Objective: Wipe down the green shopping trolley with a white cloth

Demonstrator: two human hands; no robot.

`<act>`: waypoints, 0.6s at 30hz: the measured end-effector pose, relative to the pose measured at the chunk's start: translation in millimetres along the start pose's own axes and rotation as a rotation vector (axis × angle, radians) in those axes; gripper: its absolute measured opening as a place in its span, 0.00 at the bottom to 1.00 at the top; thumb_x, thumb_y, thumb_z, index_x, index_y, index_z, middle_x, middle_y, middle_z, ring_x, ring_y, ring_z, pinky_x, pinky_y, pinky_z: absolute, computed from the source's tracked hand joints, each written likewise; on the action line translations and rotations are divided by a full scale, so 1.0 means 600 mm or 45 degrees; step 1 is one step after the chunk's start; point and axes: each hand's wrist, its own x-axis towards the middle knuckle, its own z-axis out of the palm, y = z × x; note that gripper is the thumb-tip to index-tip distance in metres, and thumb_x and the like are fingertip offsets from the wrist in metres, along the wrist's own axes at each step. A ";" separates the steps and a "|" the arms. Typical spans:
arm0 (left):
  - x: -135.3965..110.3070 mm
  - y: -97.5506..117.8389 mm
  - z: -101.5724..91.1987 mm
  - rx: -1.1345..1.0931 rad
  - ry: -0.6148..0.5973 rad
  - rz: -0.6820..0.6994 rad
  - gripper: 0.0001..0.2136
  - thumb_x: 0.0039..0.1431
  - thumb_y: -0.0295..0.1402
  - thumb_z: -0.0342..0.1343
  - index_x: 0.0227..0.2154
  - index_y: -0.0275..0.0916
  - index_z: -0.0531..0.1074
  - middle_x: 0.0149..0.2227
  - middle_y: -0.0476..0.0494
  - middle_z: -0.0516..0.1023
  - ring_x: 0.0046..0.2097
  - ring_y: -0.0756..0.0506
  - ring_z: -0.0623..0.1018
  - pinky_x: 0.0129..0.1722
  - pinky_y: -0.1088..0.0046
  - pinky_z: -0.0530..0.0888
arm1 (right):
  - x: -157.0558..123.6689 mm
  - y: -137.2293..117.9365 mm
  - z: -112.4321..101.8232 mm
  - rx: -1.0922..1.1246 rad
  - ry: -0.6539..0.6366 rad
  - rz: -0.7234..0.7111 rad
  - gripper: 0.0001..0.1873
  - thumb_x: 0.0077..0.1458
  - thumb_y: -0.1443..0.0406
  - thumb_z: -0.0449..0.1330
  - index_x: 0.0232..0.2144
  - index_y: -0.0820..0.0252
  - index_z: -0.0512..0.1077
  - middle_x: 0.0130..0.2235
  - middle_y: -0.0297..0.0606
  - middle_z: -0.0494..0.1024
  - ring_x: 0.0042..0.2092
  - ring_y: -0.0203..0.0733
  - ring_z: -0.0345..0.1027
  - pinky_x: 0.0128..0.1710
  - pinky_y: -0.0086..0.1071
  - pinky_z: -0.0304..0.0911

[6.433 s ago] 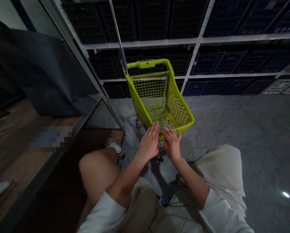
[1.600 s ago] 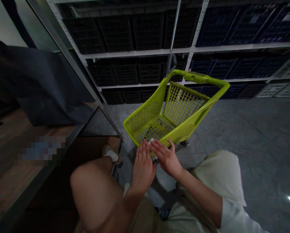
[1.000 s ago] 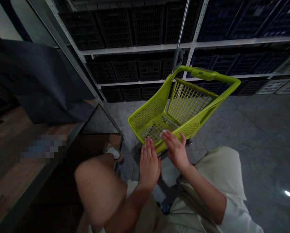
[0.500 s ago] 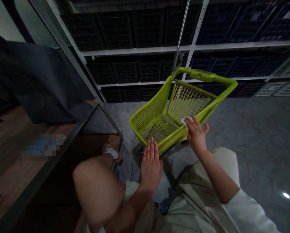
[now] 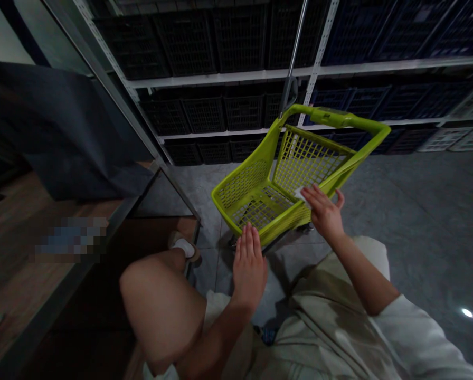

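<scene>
A small lime-green shopping cart (image 5: pixel 260 184) stands on the grey floor in front of me, turned at an angle. My left hand (image 5: pixel 249 262) is flat, fingers together and stretched, its fingertips against the cart's near rim. My right hand (image 5: pixel 324 212) lies on the cart's right side rim, pressing a small white cloth (image 5: pixel 300 193) under its fingers. My bare left knee (image 5: pixel 157 301) is raised at lower left.
A metal pole with a grey grip (image 5: pixel 290 89) leans behind the cart. White shelving with dark crates (image 5: pixel 228 105) runs along the back. A metal rack with wooden shelves (image 5: pixel 82 232) and a dark bag (image 5: pixel 62 132) stands at left. Grey floor (image 5: pixel 418 211) stretches right.
My right hand with the white cloth has moved from the cart's near corner along the right rim. Since 6.4 s ago the cart has turned. My left hand stays at the near rim.
</scene>
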 end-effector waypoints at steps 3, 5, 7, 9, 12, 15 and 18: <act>0.001 0.004 0.004 0.015 0.002 0.005 0.36 0.62 0.26 0.50 0.70 0.24 0.42 0.71 0.26 0.48 0.72 0.36 0.50 0.69 0.55 0.61 | 0.002 -0.006 0.000 -0.041 0.042 0.110 0.33 0.54 0.75 0.50 0.61 0.52 0.66 0.59 0.42 0.75 0.66 0.52 0.60 0.66 0.59 0.32; 0.000 0.007 0.009 0.015 0.022 0.013 0.37 0.63 0.26 0.49 0.70 0.25 0.39 0.71 0.26 0.49 0.72 0.37 0.50 0.68 0.55 0.62 | -0.014 -0.064 -0.001 0.026 -0.018 0.047 0.33 0.55 0.75 0.50 0.62 0.52 0.65 0.59 0.43 0.76 0.64 0.50 0.63 0.67 0.58 0.31; -0.001 0.010 0.013 0.014 0.050 0.014 0.37 0.63 0.24 0.47 0.71 0.27 0.36 0.71 0.26 0.50 0.72 0.37 0.50 0.68 0.54 0.62 | -0.035 -0.135 -0.003 0.132 -0.112 -0.114 0.33 0.56 0.75 0.50 0.63 0.54 0.64 0.60 0.43 0.74 0.64 0.46 0.63 0.68 0.54 0.32; -0.001 0.011 0.015 0.009 0.074 0.008 0.38 0.62 0.24 0.46 0.71 0.28 0.34 0.71 0.27 0.51 0.72 0.37 0.51 0.68 0.54 0.62 | -0.051 -0.185 -0.007 0.209 -0.183 -0.295 0.33 0.57 0.75 0.49 0.64 0.56 0.62 0.62 0.44 0.72 0.66 0.44 0.60 0.69 0.51 0.34; 0.000 0.012 0.014 0.006 0.083 -0.008 0.37 0.62 0.24 0.46 0.71 0.29 0.35 0.71 0.28 0.50 0.72 0.37 0.51 0.68 0.54 0.62 | -0.049 -0.177 -0.014 0.222 -0.239 -0.437 0.33 0.58 0.75 0.49 0.65 0.54 0.61 0.63 0.42 0.71 0.66 0.44 0.59 0.69 0.52 0.33; 0.002 0.012 0.012 0.008 0.065 -0.015 0.37 0.62 0.24 0.46 0.71 0.30 0.37 0.72 0.29 0.50 0.72 0.38 0.52 0.68 0.54 0.62 | -0.021 -0.084 -0.017 0.123 -0.208 -0.330 0.33 0.58 0.75 0.49 0.64 0.51 0.62 0.61 0.40 0.73 0.66 0.47 0.60 0.68 0.57 0.30; 0.003 0.013 0.012 0.004 0.040 -0.013 0.36 0.63 0.25 0.47 0.71 0.28 0.39 0.72 0.28 0.49 0.72 0.38 0.51 0.68 0.55 0.62 | 0.003 -0.003 -0.017 -0.009 -0.082 -0.045 0.32 0.56 0.75 0.50 0.61 0.51 0.67 0.59 0.40 0.75 0.66 0.52 0.60 0.67 0.61 0.31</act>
